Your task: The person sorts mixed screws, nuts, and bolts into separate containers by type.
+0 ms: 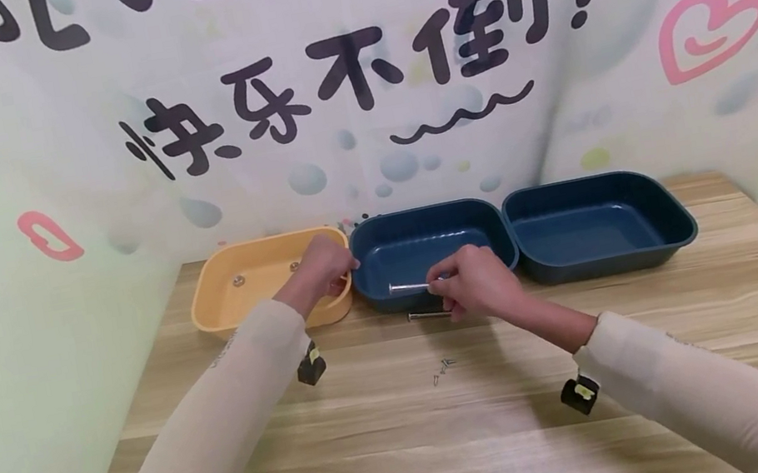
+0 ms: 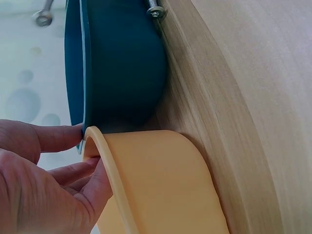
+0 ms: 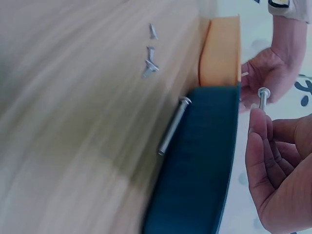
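Note:
My left hand [image 1: 324,267] is at the right end of the yellow bin [image 1: 217,320]. In the left wrist view, its fingers curl inside the yellow rim and its thumb lies against the adjoining rim of the middle blue bin [image 2: 122,63]. My right hand [image 1: 480,282] pinches a long metal bolt [image 1: 407,288] between thumb and fingertips, over the front of that blue bin. The bolt's head points left, towards the left hand. A second long bolt [image 3: 174,126] lies on the table along the blue bin's front wall.
Several small screws [image 1: 444,369] lie on the wood-grain table [image 1: 402,452] in front of the bins. Small round metal pieces [image 1: 238,281] sit in the yellow bin. Another blue bin [image 1: 608,264] adjoins on the right. A printed cloth [image 1: 367,171] hangs behind.

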Available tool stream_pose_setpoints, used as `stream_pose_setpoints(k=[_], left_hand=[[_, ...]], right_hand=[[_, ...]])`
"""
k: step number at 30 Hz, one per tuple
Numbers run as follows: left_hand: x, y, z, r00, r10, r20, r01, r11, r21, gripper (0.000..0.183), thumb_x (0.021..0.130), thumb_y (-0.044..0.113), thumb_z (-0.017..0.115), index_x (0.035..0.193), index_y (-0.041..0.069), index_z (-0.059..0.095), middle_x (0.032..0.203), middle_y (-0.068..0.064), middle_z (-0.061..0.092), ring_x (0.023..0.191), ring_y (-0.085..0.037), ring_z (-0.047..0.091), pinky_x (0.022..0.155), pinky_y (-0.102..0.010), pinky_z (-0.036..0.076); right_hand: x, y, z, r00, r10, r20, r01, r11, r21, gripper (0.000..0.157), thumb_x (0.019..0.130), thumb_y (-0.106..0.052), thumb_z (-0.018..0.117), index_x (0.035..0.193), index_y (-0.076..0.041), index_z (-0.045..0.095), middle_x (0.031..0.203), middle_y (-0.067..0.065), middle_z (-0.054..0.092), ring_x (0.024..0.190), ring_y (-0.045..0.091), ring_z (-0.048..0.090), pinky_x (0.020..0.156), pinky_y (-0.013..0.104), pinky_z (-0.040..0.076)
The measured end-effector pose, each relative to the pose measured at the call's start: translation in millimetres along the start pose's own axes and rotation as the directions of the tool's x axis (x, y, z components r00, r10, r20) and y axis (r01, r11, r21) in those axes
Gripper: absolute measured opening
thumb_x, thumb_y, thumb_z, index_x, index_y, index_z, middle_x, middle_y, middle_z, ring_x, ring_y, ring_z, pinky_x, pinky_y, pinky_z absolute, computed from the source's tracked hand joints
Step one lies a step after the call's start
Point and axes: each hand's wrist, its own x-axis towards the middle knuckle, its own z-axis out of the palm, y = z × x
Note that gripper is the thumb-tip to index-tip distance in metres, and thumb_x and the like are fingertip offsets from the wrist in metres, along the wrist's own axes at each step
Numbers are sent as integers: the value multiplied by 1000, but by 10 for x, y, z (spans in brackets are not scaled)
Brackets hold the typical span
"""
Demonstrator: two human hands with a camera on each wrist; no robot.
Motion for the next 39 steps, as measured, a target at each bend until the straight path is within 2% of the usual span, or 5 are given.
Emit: stream_pose_setpoints(k=[4, 11, 23, 32, 39], left_hand=[[4, -8, -1, 1000, 5, 0, -4, 1000, -9, 10, 92, 6, 62, 84, 3, 57, 87, -11, 56, 69, -22, 58, 54, -28, 51], [3, -10, -5, 1000, -3, 5, 3, 1000, -15, 7, 92, 5, 62, 88, 2, 58, 90, -11, 56, 71, -22, 59, 54, -27, 52], [-37, -11, -1, 1000, 3, -6, -3, 1000, -22, 16, 92, 5, 62, 80, 5, 52, 83, -9, 52, 63, -20, 56, 60, -30, 52], [-27, -7, -3, 1000, -4, -10, 4, 1000, -13, 9, 91, 5, 63, 88, 2, 55, 85, -9, 53, 62, -19, 57, 54, -27, 51], [-28, -12, -8, 1000, 1, -6, -1, 1000, -7, 10, 91, 5, 63, 85, 3, 55, 82, -9, 52, 61, -20, 57, 53, -28, 50]], right_hand=[[37, -23, -86, 1000, 19, -24, -18, 999, 26, 17, 95, -18, 64, 104, -7, 73, 65, 7, 66, 58, 23, 67, 60, 35, 58], [91, -47, -173, 999, 9, -49, -8, 1000, 21, 21, 96, -17, 62, 109, -4, 72, 67, 8, 66, 57, 21, 67, 58, 30, 57], [141, 3, -175, 997, 46, -63, -43, 998, 48, 23, 96, -19, 62, 112, -6, 71, 69, 10, 66, 65, 29, 69, 60, 30, 57], [138, 30, -189, 996, 59, -60, -55, 996, 65, 22, 96, -19, 62, 111, -5, 71, 70, 10, 67, 58, 20, 67, 60, 32, 57], [134, 36, -180, 996, 69, -54, -65, 995, 71, 24, 95, -19, 63, 111, -3, 71, 70, 9, 68, 60, 23, 68, 59, 31, 57]])
